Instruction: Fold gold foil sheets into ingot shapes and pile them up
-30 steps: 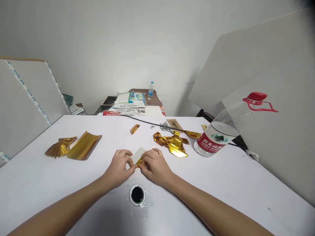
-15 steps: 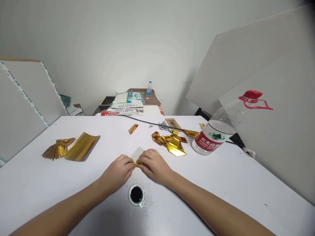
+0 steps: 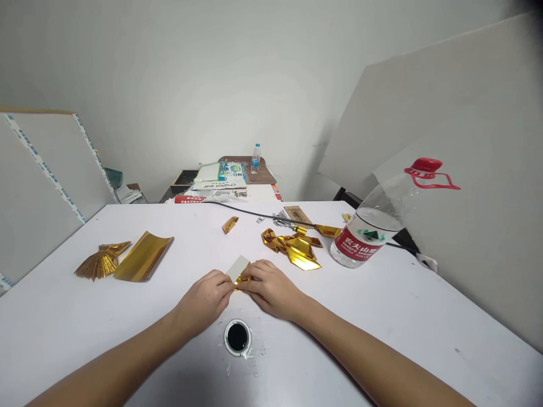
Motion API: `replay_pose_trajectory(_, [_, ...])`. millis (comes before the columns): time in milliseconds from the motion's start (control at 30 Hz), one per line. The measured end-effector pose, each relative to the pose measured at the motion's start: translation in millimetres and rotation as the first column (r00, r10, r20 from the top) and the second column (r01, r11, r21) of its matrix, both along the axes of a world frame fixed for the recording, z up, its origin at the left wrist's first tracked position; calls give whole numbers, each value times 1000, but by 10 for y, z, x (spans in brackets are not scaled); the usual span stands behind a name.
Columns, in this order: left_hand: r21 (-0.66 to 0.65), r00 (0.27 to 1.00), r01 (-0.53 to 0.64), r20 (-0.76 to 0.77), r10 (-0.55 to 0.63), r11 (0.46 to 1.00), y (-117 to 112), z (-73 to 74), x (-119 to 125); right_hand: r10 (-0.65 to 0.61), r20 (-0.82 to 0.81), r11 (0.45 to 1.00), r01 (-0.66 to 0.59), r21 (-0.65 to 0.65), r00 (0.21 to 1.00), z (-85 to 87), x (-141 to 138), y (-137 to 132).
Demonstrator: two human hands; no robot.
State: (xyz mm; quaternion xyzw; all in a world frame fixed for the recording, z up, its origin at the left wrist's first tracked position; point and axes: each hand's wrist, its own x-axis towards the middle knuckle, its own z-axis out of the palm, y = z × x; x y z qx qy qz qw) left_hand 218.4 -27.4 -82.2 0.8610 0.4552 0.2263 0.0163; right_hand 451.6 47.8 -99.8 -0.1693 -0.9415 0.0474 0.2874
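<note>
Between my hands, on the white table, lies a small sheet of gold foil paper (image 3: 238, 268) with its pale back facing up and a gold part folded over near its lower end. My left hand (image 3: 211, 294) pinches its lower left end with bent fingers. Across its right side, the fingers of my right hand (image 3: 265, 285) are closed on the gold fold. The fingers hide much of the paper. A round black-centred fitting (image 3: 237, 337) with a pale rim and clear tape around it sits just below my hands.
Left are a stack of gold sheets (image 3: 144, 257) and a pleated gold fan shape (image 3: 99, 264). Folded gold pieces (image 3: 297, 249) lie right, beside a large water bottle (image 3: 360, 240). A small gold piece (image 3: 229, 225) and a black cable (image 3: 250, 212) lie farther back.
My right fingers have shifted slightly right along the paper, so more of its pale back and gold fold shows. My left hand keeps its pinch. The whole view has shifted a little.
</note>
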Motion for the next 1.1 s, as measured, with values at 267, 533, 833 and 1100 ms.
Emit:
replay_pose_trajectory(267, [83,990,144,-19,-143,986,99,59,-115,-36,184,999,28,44,982,65,26,87])
replay_pose_trajectory(533, [180,988,152,4,-155,972,166,47,-65,-83,253,994,64,84,964,122,41,98])
replay_pose_trajectory(833, [136,986,164,13,-167,977,147,87,-62,-61,255,993,32,116,965,129,73,90])
replay_pose_trajectory(1100, [6,992,121,-30,-121,993,38,116,-64,8,176,1000,-11,15,984,155,110,-18])
